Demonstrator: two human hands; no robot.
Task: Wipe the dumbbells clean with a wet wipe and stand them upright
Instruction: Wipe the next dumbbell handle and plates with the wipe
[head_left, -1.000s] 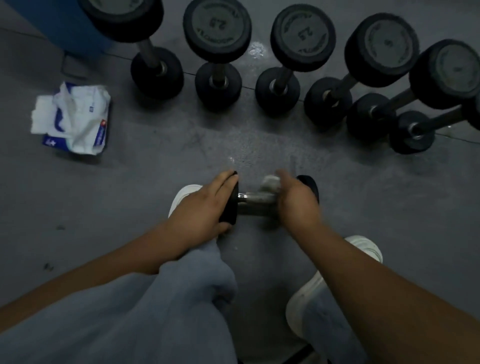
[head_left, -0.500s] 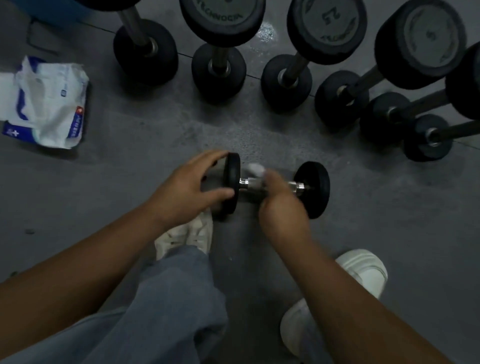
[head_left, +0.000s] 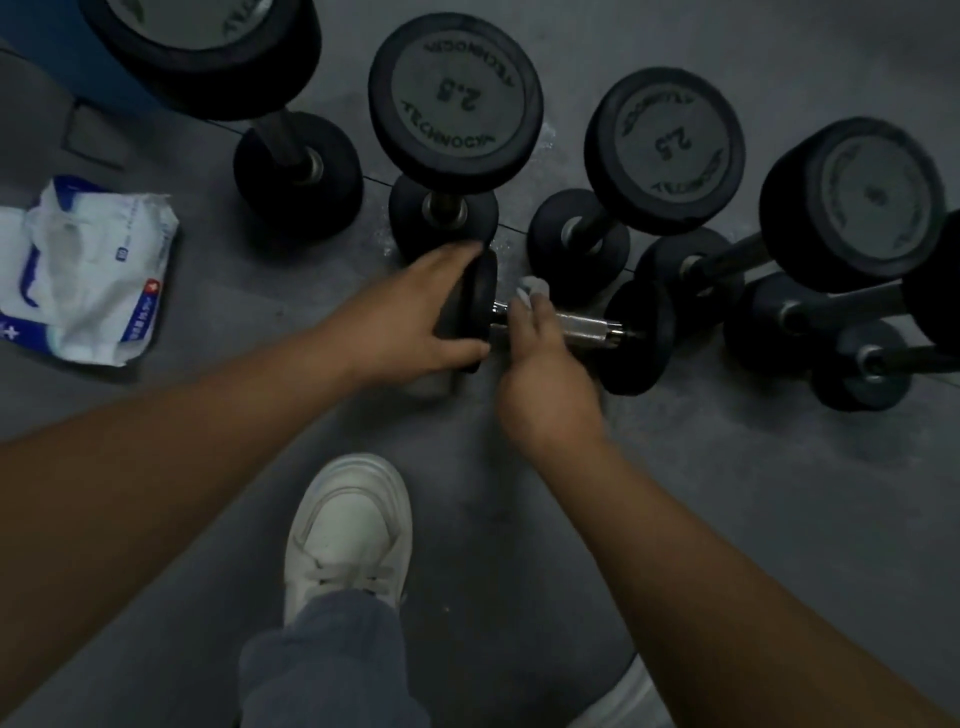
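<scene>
A dumbbell (head_left: 582, 330) is held lying sideways between the two hands, close to the floor (head_left: 753, 519); whether it rests on the floor cannot be told. Its left head (head_left: 480, 301) is gripped by the left hand (head_left: 410, 317), with the fingers curled over the top of the rim and the thumb tucked beneath it. The right hand (head_left: 540, 364) is closed over the left end of the metal bar, just beside the left hand, and a white wipe (head_left: 532, 288) is pinched in its fingers against the bar. The rest of the bar and the right head (head_left: 639, 338) are left uncovered to the right of the right hand. Just beyond both hands a row of dumbbells (head_left: 457, 96) is seen standing on end, two of them marked 2.5. An opened pack of wipes (head_left: 83, 270) lies on the floor well to the left of the left hand. A white shoe (head_left: 348, 525) is planted nearer than the hands, between the forearms.
</scene>
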